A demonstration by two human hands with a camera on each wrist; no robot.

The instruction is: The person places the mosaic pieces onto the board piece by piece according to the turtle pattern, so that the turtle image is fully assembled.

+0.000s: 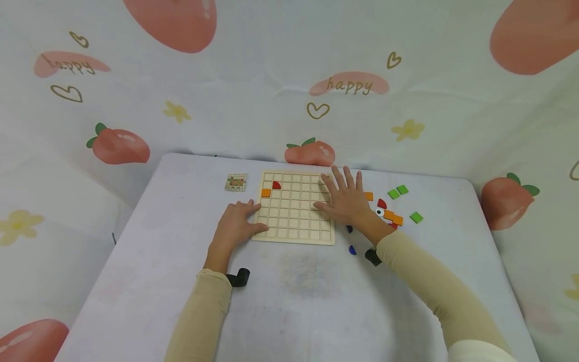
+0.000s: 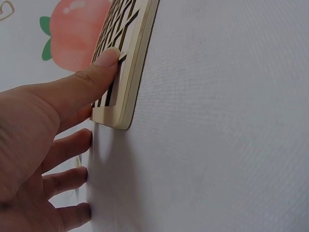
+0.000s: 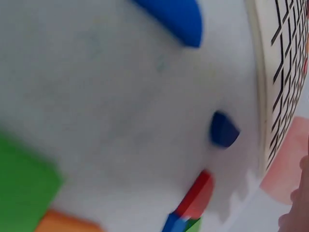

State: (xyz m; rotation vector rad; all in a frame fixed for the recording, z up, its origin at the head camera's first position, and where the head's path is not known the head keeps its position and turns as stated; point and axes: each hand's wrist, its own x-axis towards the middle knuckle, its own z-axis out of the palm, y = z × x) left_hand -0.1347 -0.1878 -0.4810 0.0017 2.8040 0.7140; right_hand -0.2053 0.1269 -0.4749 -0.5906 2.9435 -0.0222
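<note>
A pale wooden grid board [image 1: 293,242] lies flat mid-table. In its upper left cells are an orange square tile [image 1: 266,193] and a red quarter-round piece [image 1: 276,185]. My left hand [image 1: 232,227] is at the board's left edge. Its thumb rests on the lower left corner, as the left wrist view confirms, with the index finger near the edge and the other fingers spread below. Over the board's right side my right hand [image 1: 347,202] is stretched out, fingers spread and straight, with nothing held. Whether its palm touches the board is hidden.
Right of the board lie green tiles [image 1: 416,217], orange tiles [image 1: 397,220], a red quarter-round [image 1: 382,203], a white eye disc [image 1: 379,212] and blue pieces [image 1: 352,250]. A small pattern card [image 1: 236,182] is at upper left. Black objects [image 1: 242,277] sit by both wrists.
</note>
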